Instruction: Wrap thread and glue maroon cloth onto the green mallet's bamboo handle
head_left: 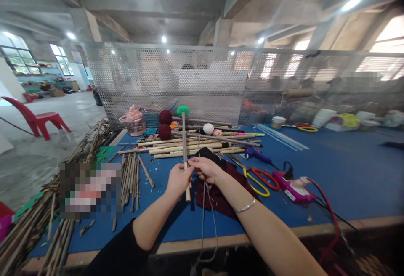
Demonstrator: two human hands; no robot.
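My left hand (179, 180) is closed around the lower part of a stick mallet (184, 141), which stands nearly upright with a fuzzy green ball head (182, 110) on top. Grey covers most of the shaft, while its bottom end is bare pale wood. Beside it, my right hand (205, 170) pinches at the shaft with grey yarn (203, 221) in its fingers. Two strands of the yarn hang below that hand past the table edge. A dark red cloth (204, 196) lies under my right forearm.
Wooden sticks (189, 147) and ball-headed mallets (165, 132) lie behind my hands. Scissors (263, 191), a blue glue gun (258, 155) and a magenta power strip (295, 191) are at right. Twigs (131, 181) lie left. A perforated metal screen (158, 78) stands behind the table.
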